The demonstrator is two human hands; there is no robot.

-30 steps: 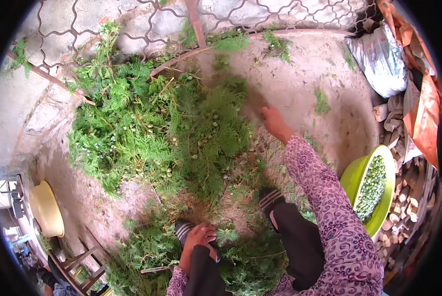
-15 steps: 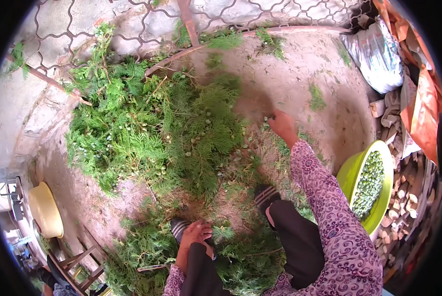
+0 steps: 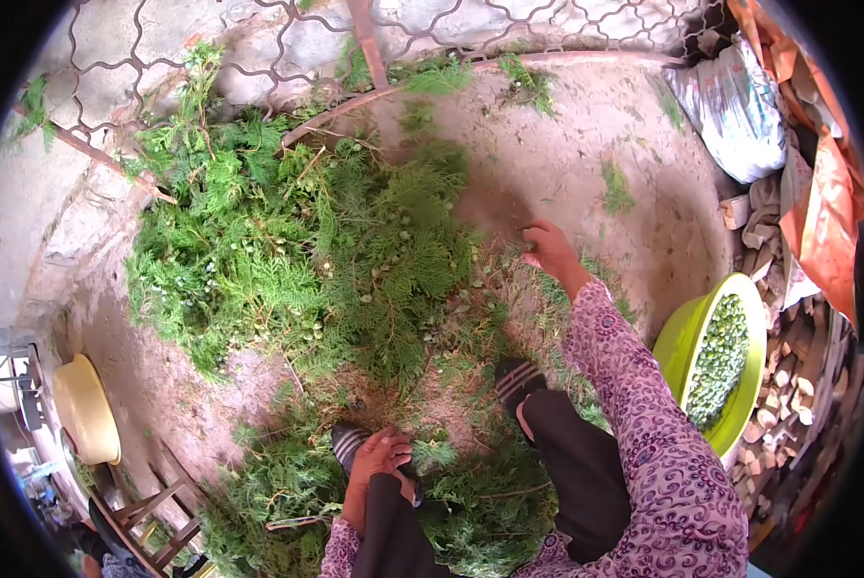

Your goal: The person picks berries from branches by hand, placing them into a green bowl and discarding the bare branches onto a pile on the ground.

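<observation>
My right hand [image 3: 554, 255] hangs over the ground to the right of a big heap of leafy green conifer branches [image 3: 268, 250]. Its fingers are pinched together; whatever they hold, if anything, is too small to name. Low in the view, my left hand [image 3: 378, 457] rests by my knee, just above a striped slipper [image 3: 348, 441]. The left fingers are curled in, and I cannot make out what is inside them. Small pale green cones [image 3: 318, 328] show among the branches. More cut branches [image 3: 490, 511] lie between and around my feet.
A lime-green basin [image 3: 671, 356] full of small green cones [image 3: 721, 361] stands at right, before stacked firewood [image 3: 784, 385]. A white sack [image 3: 735, 111] and orange sheet [image 3: 827, 222] are behind. At left are a yellow tub [image 3: 87, 409] and wooden frame [image 3: 152, 511]. Wire mesh [image 3: 278, 48] borders the back.
My right hand has turned slightly, and the small greenish bit seen at its fingertips earlier no longer shows clearly. My left hand and the branches have stayed in place.
</observation>
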